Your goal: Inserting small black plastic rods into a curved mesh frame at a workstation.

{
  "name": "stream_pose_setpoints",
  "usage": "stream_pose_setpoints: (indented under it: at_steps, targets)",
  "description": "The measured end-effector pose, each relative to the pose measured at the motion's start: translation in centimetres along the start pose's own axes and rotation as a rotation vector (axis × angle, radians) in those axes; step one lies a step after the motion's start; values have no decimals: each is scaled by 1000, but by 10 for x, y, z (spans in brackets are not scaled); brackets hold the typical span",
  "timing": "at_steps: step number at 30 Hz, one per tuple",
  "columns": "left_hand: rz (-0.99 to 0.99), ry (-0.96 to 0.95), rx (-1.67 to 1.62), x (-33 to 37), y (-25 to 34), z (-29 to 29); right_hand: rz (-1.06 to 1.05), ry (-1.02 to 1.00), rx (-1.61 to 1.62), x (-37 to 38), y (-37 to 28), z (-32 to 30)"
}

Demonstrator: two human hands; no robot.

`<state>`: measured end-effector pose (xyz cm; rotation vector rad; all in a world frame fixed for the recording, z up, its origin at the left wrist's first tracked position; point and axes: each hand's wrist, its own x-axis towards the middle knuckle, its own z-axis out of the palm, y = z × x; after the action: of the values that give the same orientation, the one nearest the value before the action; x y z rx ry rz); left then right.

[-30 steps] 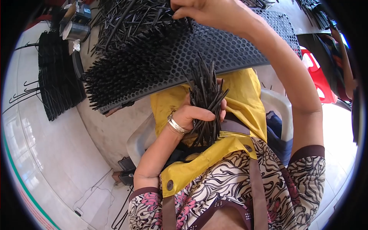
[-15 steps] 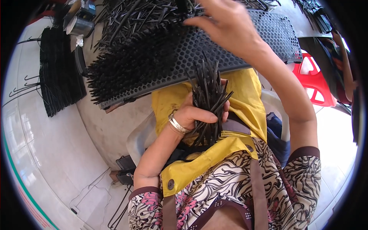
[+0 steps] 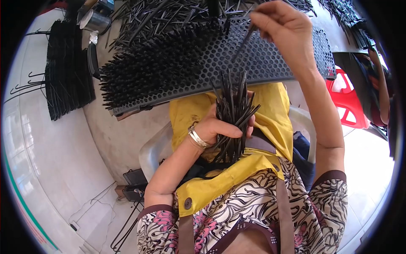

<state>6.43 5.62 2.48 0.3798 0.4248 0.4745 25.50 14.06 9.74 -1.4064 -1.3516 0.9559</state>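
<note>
I have the left hand (image 3: 215,128) wrapped around a bundle of thin black strips (image 3: 231,106), its thumb laid across the front, the whole bunch roughly upright over the yellow apron (image 3: 272,112). The upper ends fan out, and a few strips slant off to the right past the thumb.

The right hand (image 3: 287,31) is raised above the perforated board (image 3: 266,59). Its grip is a pinch, grasping what looks like one dark strip (image 3: 242,45) near the upper end, the free end pointing down and to the left. I cannot tell whether that end touches the board.

Standing strips (image 3: 152,65) crowd the board's left part, while the right part shows open holes. A heap of loose strips (image 3: 160,19) lies beyond the far edge.

For good control here, I judge a light pinch high on the single strip best: the lower end then shows plainly, and a small roll of the fingertips can bring it upright. I would approach from the right, across the bare holes, since brushing the packed rows could tilt them. The left grip wants just enough pressure to stop the slanting strips sliding out, with the bundle held nearer to me than the board's near edge.
</note>
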Motion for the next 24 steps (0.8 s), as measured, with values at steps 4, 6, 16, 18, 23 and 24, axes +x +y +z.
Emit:
stream_pose_setpoints:
  at_steps: [4, 6, 16, 18, 23, 24]
  targets:
    - [-13, -2, -4, 2, 0, 0, -266, 295, 21, 8, -6, 21]
    - [-16, 4, -11, 1, 1, 0, -562, 383, -281, 9, -7, 30]
    - [-19, -12, 3, 0, 3, -1, -914, 116, -366, 20, -3, 38]
    - [-27, -13, 8, 1, 2, 0, -1035, 158, -554, 27, 17, 40]
    - [-41, 3, 27, 2, 2, -1, -992, 16, -721, 21, 31, 47]
    - [-42, 3, 27, 2, 2, -1, -990, 49, -627, 19, 28, 47]
